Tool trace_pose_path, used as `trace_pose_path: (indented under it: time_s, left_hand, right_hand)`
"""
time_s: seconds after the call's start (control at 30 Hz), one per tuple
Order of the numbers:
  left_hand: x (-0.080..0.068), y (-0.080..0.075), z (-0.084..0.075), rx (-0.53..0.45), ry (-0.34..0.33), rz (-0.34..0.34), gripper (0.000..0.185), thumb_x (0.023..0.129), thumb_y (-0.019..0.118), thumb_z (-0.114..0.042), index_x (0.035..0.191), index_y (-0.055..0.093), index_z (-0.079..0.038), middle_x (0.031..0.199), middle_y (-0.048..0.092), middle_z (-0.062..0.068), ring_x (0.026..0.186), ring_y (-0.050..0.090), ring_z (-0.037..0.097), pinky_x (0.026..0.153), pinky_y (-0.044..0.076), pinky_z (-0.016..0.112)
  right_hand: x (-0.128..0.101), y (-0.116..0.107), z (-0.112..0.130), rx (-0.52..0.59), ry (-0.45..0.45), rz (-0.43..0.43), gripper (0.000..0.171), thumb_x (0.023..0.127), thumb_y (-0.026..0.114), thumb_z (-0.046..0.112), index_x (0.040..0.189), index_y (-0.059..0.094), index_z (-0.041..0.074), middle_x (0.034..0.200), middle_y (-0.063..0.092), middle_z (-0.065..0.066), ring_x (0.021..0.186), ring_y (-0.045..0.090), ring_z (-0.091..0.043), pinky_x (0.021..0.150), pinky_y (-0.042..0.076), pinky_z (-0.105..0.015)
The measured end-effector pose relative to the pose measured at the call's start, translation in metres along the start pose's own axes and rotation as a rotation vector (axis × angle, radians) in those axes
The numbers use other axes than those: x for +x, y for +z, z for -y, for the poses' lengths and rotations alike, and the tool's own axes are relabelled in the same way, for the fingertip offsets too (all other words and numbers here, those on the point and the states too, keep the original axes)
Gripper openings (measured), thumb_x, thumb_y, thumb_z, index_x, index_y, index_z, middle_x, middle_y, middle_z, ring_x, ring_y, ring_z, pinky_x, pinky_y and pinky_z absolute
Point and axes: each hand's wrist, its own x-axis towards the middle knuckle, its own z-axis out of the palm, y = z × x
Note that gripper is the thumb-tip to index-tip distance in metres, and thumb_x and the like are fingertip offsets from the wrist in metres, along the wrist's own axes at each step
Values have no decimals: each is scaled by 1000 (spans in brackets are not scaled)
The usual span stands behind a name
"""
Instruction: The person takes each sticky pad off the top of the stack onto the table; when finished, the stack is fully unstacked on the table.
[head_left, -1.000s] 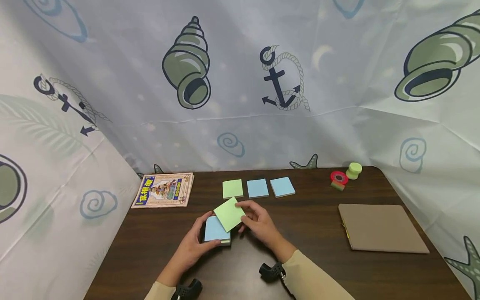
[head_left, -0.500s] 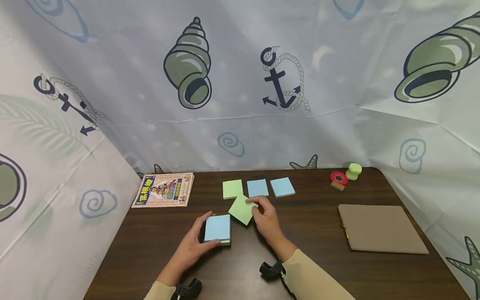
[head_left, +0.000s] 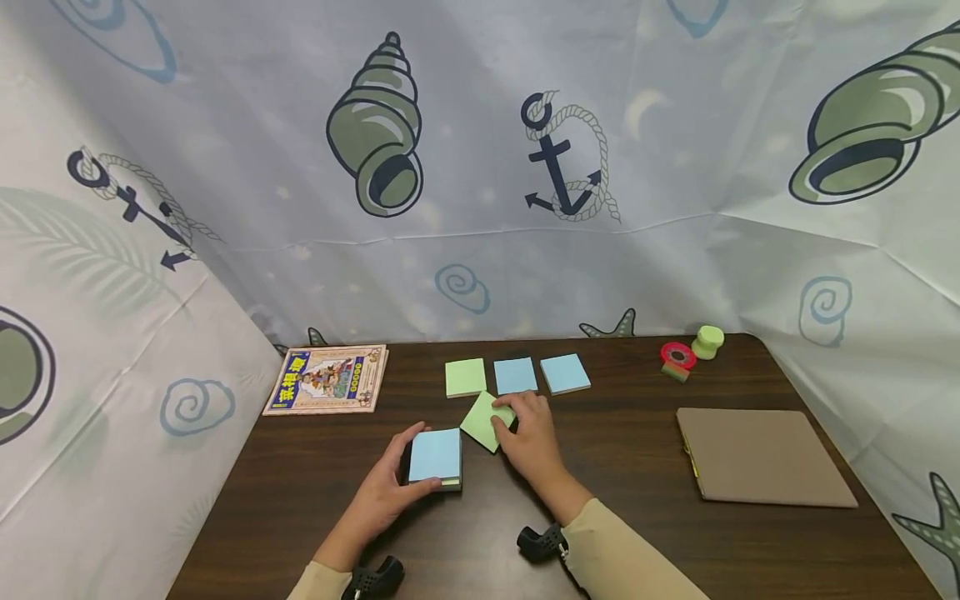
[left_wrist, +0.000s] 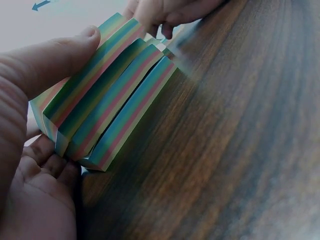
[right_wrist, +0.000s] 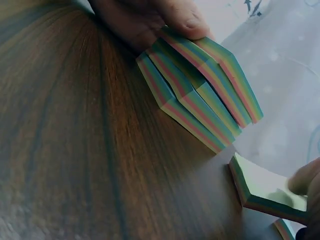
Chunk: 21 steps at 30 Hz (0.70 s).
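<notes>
My left hand [head_left: 386, 479] grips the sides of a stack of sticky note pads [head_left: 435, 456], blue on top, with thumb in front and fingers behind. In the left wrist view the stack [left_wrist: 110, 95] shows several pads with striped, multicoloured edges, slightly out of line. Just right of it, my right hand [head_left: 531, 433] holds a single green sticky note pad [head_left: 482, 421] at its right side, low over the table and turned at an angle. The right wrist view shows that pad's pale green top [right_wrist: 262, 180] with the thumb over it.
Behind the hands lie a green pad [head_left: 465, 377] and two blue pads [head_left: 515, 376] [head_left: 566, 373] in a row. A picture booklet [head_left: 326, 381] is at back left. A red tape roll [head_left: 678, 356], a green spool-shaped thing [head_left: 707, 342] and a brown folder [head_left: 765, 456] are at right.
My right hand has moved the green pad off the stack's top, rightward and down to the table beside it. The left hand has stayed around the stack, whose blue top now shows fully.
</notes>
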Motion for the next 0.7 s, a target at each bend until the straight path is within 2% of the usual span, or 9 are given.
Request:
trace_pose_path:
  time_s: [0.1,0.33,0.7]
  left_hand:
    - [0,0,0,4,-2,0,98,88,94,-31,168,37,-20,165,48,7,132,53,29,108,44,23]
    - [0,0,0,16,-3,-5,100,87,94,-32,168,37,-19,165,48,7,134,52,28,109,43,23]
    - [0,0,0,21,-5,-2,99,88,93,-31,168,37,-21,165,47,8,133,53,30,107,45,24]
  right_hand:
    - [-1,-1,1,-50,6,48,27,94,85,16,120,76,15,114,69,-11,100,53,-29,89,41,-46]
    - [-2,-1,1,-126,47,150,30,99,80,20,128,76,16,118,69,-9,106,54,-31,91,39,-49]
    - [-3,0,-1,-143,51,184,30,101,78,23,131,75,19,124,65,-7,109,50,-28,94,37,-48]
